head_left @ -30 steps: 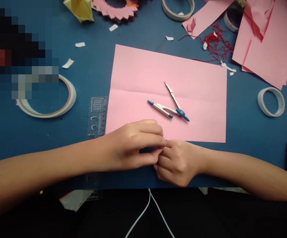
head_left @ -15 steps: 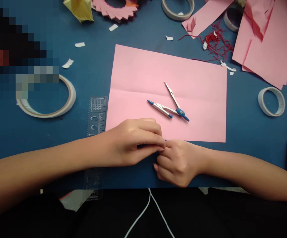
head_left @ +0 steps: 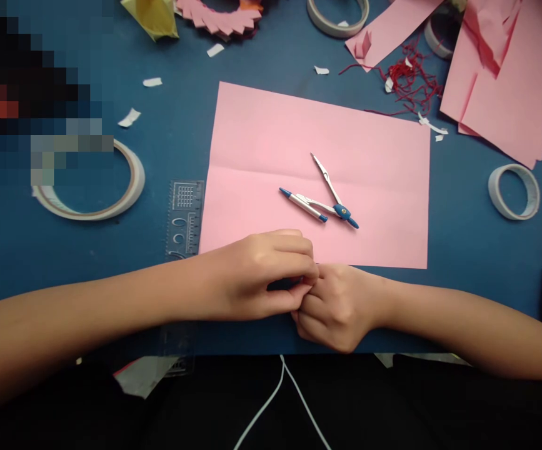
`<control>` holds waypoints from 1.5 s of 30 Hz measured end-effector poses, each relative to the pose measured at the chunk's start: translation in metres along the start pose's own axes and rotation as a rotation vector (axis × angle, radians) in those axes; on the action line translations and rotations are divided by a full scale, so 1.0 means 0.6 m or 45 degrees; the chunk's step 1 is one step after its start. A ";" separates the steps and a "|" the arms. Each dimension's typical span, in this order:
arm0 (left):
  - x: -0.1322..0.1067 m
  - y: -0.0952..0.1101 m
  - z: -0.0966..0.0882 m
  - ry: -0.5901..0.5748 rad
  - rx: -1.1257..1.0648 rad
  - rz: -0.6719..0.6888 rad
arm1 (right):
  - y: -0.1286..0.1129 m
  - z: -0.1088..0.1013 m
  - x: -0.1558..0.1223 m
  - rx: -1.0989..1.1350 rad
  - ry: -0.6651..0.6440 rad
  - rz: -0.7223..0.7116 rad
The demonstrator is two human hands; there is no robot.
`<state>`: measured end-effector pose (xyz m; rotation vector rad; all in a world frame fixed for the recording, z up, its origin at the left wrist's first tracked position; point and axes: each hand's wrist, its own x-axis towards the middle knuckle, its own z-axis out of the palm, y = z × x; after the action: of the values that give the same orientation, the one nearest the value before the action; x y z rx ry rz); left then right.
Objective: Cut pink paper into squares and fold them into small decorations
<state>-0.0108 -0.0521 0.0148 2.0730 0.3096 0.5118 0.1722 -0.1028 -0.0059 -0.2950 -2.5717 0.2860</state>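
Observation:
My left hand (head_left: 273, 275) reaches in from the left, its thumb and fingers drawn together against the other hand's knuckles. Beside it my right hand (head_left: 334, 306) is curled into a fist. Whatever lies between the fingers is hidden or too small to name. Just beyond both hands lies a pink paper sheet (head_left: 378, 231) with a crease across it. A drawing compass (head_left: 342, 211) rests on the sheet, legs spread, with a blue-tipped pen (head_left: 302, 204) clamped in one leg. A clear plastic ruler (head_left: 185, 215) lies partly under my left forearm.
A large tape roll (head_left: 135, 181) lies at left, a smaller tape roll (head_left: 496, 194) at right. Red string (head_left: 404, 78), pink papers (head_left: 524, 100), a folded pink ring (head_left: 219, 22) and another tape roll (head_left: 339, 28) are at the back. White scraps (head_left: 130, 117) are scattered about.
My left hand has shifted slightly right and down, its fingers bending further over the right fist. The right hand stays nearly still. The compass and sheet have not moved.

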 end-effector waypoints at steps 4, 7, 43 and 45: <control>0.001 -0.002 0.003 0.034 0.005 0.019 | 0.000 0.000 0.000 -0.009 -0.006 0.009; 0.000 -0.003 0.004 0.046 0.010 0.022 | -0.001 0.000 0.000 -0.022 0.003 -0.003; 0.014 0.006 -0.034 0.286 -0.604 -0.556 | 0.001 -0.012 0.008 -0.091 0.150 -0.039; 0.016 0.005 -0.036 0.312 -0.696 -0.635 | 0.002 -0.016 0.007 -0.143 0.168 -0.024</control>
<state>-0.0125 -0.0334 0.0297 1.3418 0.7211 0.4757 0.1737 -0.0990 0.0039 -0.3192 -2.4630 0.1113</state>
